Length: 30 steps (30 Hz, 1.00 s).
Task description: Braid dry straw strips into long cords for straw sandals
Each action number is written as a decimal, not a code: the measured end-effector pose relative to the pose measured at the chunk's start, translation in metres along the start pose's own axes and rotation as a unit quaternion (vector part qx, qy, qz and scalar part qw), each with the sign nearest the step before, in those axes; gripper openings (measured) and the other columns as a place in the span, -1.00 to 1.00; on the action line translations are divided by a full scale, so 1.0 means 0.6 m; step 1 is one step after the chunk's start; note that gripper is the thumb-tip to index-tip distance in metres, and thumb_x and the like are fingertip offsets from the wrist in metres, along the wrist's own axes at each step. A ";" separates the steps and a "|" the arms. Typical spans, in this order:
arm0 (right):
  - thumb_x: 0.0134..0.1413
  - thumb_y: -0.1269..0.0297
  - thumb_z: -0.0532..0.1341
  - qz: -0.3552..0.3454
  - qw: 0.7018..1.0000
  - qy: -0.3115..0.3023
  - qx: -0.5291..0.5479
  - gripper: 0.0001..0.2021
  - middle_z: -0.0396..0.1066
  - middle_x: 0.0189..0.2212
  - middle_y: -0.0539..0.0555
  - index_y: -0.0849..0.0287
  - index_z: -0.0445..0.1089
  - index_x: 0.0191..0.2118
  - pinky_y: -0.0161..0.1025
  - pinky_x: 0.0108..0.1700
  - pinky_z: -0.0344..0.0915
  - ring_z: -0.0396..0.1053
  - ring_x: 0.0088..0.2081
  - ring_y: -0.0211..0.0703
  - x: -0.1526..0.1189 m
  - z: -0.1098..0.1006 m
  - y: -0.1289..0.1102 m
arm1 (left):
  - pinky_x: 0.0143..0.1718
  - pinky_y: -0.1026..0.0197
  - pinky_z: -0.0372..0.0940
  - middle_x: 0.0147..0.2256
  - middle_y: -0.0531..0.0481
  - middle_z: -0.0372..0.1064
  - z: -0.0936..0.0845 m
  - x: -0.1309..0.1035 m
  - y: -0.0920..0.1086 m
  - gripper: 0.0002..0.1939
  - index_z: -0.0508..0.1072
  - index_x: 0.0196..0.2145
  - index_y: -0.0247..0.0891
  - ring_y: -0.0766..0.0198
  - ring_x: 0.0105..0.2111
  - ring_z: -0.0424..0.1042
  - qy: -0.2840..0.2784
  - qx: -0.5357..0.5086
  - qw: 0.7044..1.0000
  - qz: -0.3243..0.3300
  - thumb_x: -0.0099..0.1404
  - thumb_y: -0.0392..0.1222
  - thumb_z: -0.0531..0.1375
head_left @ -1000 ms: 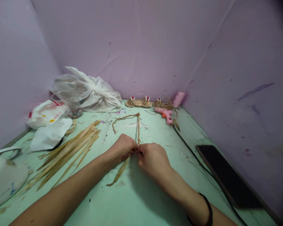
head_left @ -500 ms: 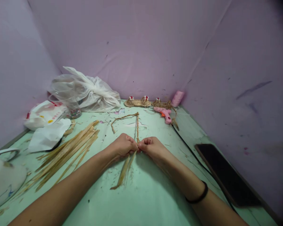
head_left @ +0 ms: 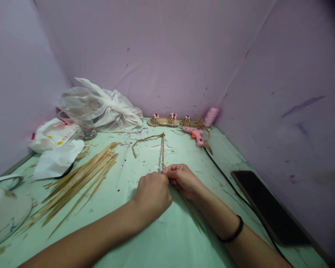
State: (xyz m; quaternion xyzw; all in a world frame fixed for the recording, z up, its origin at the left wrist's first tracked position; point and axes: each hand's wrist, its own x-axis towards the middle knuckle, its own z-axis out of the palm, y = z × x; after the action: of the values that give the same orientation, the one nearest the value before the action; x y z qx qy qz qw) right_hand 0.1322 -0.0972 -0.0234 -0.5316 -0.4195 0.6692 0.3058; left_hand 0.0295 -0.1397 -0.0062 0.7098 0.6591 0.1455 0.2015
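A thin twisted cord of dried leaf strips (head_left: 163, 150) runs toward me from a bend at the back, where its other length slants off to the left. At its near end my right hand (head_left: 182, 180) pinches it between thumb and fingers. Closed knuckles-up against the right fingertips, my left hand (head_left: 153, 193) grips the strands at the same spot; its own fingertips are hidden. Loose, untwisted strip ends (head_left: 195, 216) trail out below my right hand toward the lower right, blurred.
Left of my hands lies a bundle of dried strips (head_left: 83, 182), beside plastic bags (head_left: 111, 108) and a white cap-like object (head_left: 8, 216). A pink glue gun (head_left: 195, 136), thread spool (head_left: 211, 116) and woven slippers (head_left: 164, 121) lie behind. A phone (head_left: 268, 204) and black cable (head_left: 226, 178) are rightward.
My left hand has turned over, knuckles up, and moved nearer me, beside the right fingers. The loose strip ends have swung from lower left to lower right. My right hand still pinches the cord.
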 end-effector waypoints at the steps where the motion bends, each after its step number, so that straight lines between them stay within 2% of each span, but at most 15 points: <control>1: -0.39 0.44 0.14 -0.003 1.000 -0.007 0.004 -0.97 0.08 -0.82 -0.14 0.27 0.26 -0.63 -0.39 -0.66 -0.23 -0.09 -0.74 -0.47 0.000 0.000 0.001 | -0.55 0.26 -0.04 -0.64 -0.04 0.21 -0.002 -0.001 0.000 -0.88 0.37 -0.63 -0.31 0.29 -0.59 0.19 -0.014 -0.005 1.000 0.010 -0.03 -0.29 0.07; 3: -0.39 0.43 0.16 -0.014 0.999 -0.025 0.013 -0.96 0.12 -0.79 -0.12 0.27 0.25 -0.65 -0.40 -0.64 -0.17 -0.04 -0.72 -0.46 0.000 -0.001 0.000 | -0.59 0.29 -0.06 -0.71 0.02 0.13 -0.017 0.007 -0.005 -0.84 0.32 -0.71 -0.31 0.35 -0.64 0.14 -0.048 -0.046 0.998 0.015 -0.04 -0.26 0.09; 5: -0.39 0.44 0.17 -0.029 0.998 -0.045 0.018 -0.96 0.18 -0.76 -0.10 0.27 0.26 -0.65 -0.40 -0.62 -0.14 -0.01 -0.70 -0.46 -0.002 -0.002 -0.002 | -0.64 0.32 -0.09 -0.76 0.07 0.07 -0.040 0.022 -0.015 -0.77 0.28 -0.75 -0.32 0.41 -0.69 0.08 -0.055 -0.114 0.992 -0.010 -0.03 -0.19 0.11; 7: -0.40 0.45 0.17 -0.037 0.997 -0.060 0.018 -0.96 0.22 -0.74 -0.08 0.29 0.27 -0.64 -0.41 -0.61 -0.14 0.00 -0.69 -0.47 -0.005 -0.004 -0.006 | -0.68 0.34 -0.07 -0.74 0.09 0.13 -0.059 0.038 -0.025 -0.81 0.35 -0.64 -0.33 0.43 -0.73 0.09 -0.019 -0.205 0.975 -0.088 -0.01 -0.17 0.10; 8: -0.40 0.46 0.17 -0.037 0.997 -0.067 0.017 -0.96 0.23 -0.74 -0.08 0.29 0.28 -0.64 -0.41 -0.61 -0.14 0.00 -0.69 -0.48 -0.006 -0.005 -0.008 | -0.70 0.34 -0.07 -0.74 0.10 0.16 -0.064 0.045 -0.029 -0.84 0.38 -0.56 -0.34 0.43 -0.76 0.09 -0.026 -0.256 0.957 -0.130 -0.01 -0.18 0.09; 10: -0.40 0.48 0.16 -0.037 0.996 -0.082 0.019 -0.97 0.24 -0.73 -0.07 0.30 0.29 -0.63 -0.42 -0.61 -0.13 0.02 -0.68 -0.48 -0.007 -0.007 -0.010 | -0.74 0.35 -0.07 -0.72 0.09 0.21 -0.064 0.054 -0.036 -0.84 0.39 -0.46 -0.36 0.44 -0.79 0.09 -0.092 -0.350 0.914 -0.183 -0.02 -0.23 0.10; 12: -0.39 0.47 0.16 -0.041 0.994 -0.096 0.015 -0.96 0.26 -0.72 -0.06 0.30 0.30 -0.61 -0.43 -0.61 -0.12 0.04 -0.68 -0.47 -0.006 -0.008 -0.009 | -0.77 0.36 -0.07 -0.71 0.06 0.23 -0.052 0.058 -0.039 -0.87 0.37 -0.51 -0.40 0.45 -0.79 0.11 -0.180 -0.416 0.871 -0.189 -0.05 -0.27 0.11; 13: -0.38 0.46 0.16 -0.044 0.994 -0.100 0.011 -0.95 0.27 -0.71 -0.06 0.30 0.30 -0.60 -0.43 -0.61 -0.11 0.06 -0.68 -0.47 -0.004 -0.009 -0.007 | -0.77 0.37 -0.06 -0.71 0.04 0.24 -0.045 0.059 -0.040 -0.90 0.36 -0.56 -0.41 0.45 -0.79 0.12 -0.204 -0.434 0.858 -0.185 -0.06 -0.29 0.11; 15: -0.36 0.44 0.17 -0.057 0.993 -0.101 -0.010 -0.94 0.28 -0.71 -0.06 0.29 0.30 -0.58 -0.43 -0.59 -0.06 0.08 -0.67 -0.45 0.001 -0.010 -0.001 | -0.78 0.38 -0.03 -0.74 0.05 0.21 -0.032 0.061 -0.042 -0.91 0.32 -0.64 -0.40 0.45 -0.78 0.13 -0.206 -0.441 0.854 -0.184 -0.09 -0.30 0.12; 18: -0.30 0.42 0.16 -0.105 0.987 -0.073 -0.102 -0.96 0.30 -0.68 -0.04 0.28 0.28 -0.58 -0.41 -0.53 0.04 0.15 -0.62 -0.40 0.012 -0.011 0.013 | -0.81 0.36 -0.05 -0.83 0.08 0.10 -0.020 0.064 -0.043 -0.88 0.27 -0.72 -0.35 0.43 -0.83 0.08 -0.178 -0.373 0.887 -0.204 -0.10 -0.30 0.10; 20: -0.25 0.40 0.14 -0.153 0.965 -0.027 -0.210 -0.95 0.34 -0.64 0.00 0.27 0.31 -0.57 -0.40 -0.51 0.07 0.20 -0.58 -0.36 0.015 -0.012 0.021 | -0.82 0.35 -0.07 -0.87 0.08 0.06 -0.018 0.065 -0.041 -0.85 0.23 -0.75 -0.32 0.41 -0.85 0.04 -0.175 -0.317 0.907 -0.215 -0.11 -0.28 0.08; 24: -0.19 0.42 0.09 -0.230 0.883 0.048 -0.406 -0.86 0.40 -0.60 0.04 0.24 0.40 -0.51 -0.37 -0.50 0.07 0.24 -0.55 -0.30 0.002 -0.009 0.019 | -0.84 0.34 -0.13 -0.89 0.13 -0.02 -0.017 0.062 -0.039 -0.89 0.22 -0.75 -0.29 0.42 -0.87 -0.03 -0.169 -0.284 0.923 -0.198 -0.15 -0.30 0.06; 27: -0.18 0.41 0.08 -0.214 0.835 0.093 -0.498 -0.84 0.41 -0.59 0.07 0.22 0.42 -0.52 -0.35 -0.51 0.04 0.27 -0.54 -0.26 -0.020 -0.002 0.002 | -0.85 0.34 -0.18 -0.91 0.15 -0.08 -0.014 0.058 -0.038 -0.88 0.18 -0.77 -0.27 0.42 -0.88 -0.08 -0.160 -0.304 0.924 -0.171 -0.16 -0.30 0.05; 30: -0.16 0.35 0.09 -0.174 0.788 0.144 -0.573 -0.84 0.42 -0.58 0.13 0.20 0.43 -0.53 -0.31 -0.54 -0.02 0.30 -0.53 -0.18 -0.045 0.008 -0.015 | -0.84 0.34 -0.20 -0.91 0.16 -0.11 -0.011 0.054 -0.035 -0.84 0.13 -0.79 -0.25 0.45 -0.88 -0.11 -0.148 -0.337 0.913 -0.173 -0.16 -0.31 0.06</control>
State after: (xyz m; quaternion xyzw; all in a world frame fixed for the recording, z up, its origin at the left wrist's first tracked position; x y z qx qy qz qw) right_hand 0.1338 -0.1172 -0.0025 -0.6174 -0.7626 0.1570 0.1127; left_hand 0.0109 -0.1058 -0.0124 0.4880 0.6458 0.2151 0.5464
